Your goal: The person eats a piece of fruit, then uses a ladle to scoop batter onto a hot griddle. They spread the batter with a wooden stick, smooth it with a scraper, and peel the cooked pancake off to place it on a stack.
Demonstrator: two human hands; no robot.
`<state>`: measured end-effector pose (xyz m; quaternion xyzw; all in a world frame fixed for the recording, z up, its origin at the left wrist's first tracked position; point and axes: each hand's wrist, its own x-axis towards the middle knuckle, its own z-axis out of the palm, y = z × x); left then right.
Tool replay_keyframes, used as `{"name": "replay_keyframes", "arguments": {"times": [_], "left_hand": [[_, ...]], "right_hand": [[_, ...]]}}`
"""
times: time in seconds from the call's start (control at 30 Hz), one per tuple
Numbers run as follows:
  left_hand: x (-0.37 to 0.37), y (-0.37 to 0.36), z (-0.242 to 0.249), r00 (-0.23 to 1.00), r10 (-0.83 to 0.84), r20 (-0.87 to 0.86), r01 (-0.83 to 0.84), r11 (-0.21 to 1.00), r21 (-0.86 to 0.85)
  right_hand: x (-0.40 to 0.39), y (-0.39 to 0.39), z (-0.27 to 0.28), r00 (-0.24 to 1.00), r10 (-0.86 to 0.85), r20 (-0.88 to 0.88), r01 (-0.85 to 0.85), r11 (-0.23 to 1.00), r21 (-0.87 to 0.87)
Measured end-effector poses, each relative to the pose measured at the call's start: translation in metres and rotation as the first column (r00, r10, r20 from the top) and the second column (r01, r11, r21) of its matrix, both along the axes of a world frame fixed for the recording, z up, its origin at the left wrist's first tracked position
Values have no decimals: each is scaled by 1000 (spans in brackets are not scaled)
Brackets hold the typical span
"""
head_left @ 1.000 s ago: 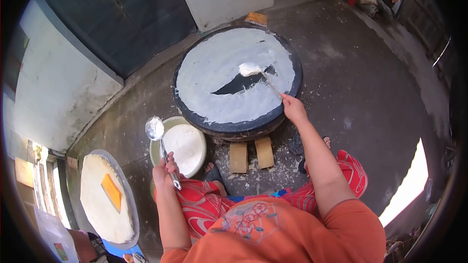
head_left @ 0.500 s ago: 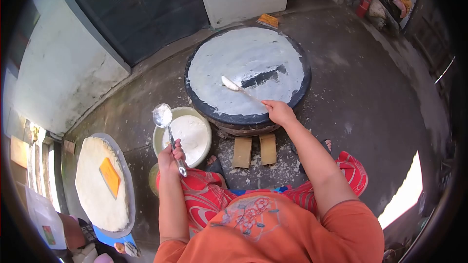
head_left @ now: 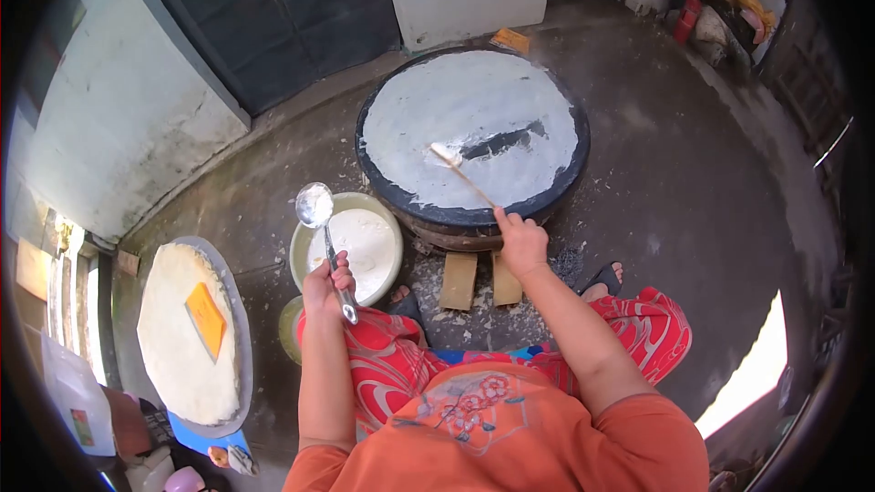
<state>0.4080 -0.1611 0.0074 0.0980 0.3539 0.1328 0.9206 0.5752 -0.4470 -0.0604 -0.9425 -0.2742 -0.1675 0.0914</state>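
Note:
A wide round griddle [head_left: 465, 100] is coated with pale batter, with one dark bare streak near its middle. My right hand [head_left: 523, 244] is closed on the handle of a thin wooden spreader [head_left: 467, 182], whose batter-covered head lies on the coating, left of the streak. My left hand [head_left: 329, 289] grips a metal ladle [head_left: 315, 207] by its handle; white batter clings to its bowl. Below and right of the ladle, a pale green basin [head_left: 392, 266] holds white batter.
Left on the floor, a round tray [head_left: 243, 346] bears a stack of flat pale sheets [head_left: 173, 337] with an orange scraper [head_left: 206, 317] on top. Two bricks [head_left: 458, 281] stand before the griddle. Another orange piece [head_left: 510, 40] lies behind it. A red extinguisher [head_left: 687, 20] stands back right.
The spreader's head has shifted slightly and its handle now slants more steeply, with my right hand lower. The ladle is a little higher in my left hand. The whole view has shifted slightly.

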Motion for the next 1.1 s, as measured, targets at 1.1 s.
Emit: {"name": "replay_keyframes", "arguments": {"times": [1.1], "left_hand": [[0, 7, -6, 999, -24, -44, 25, 999, 25]], "right_hand": [[70, -118, 2, 789, -204, -580, 514, 736, 440]]}}
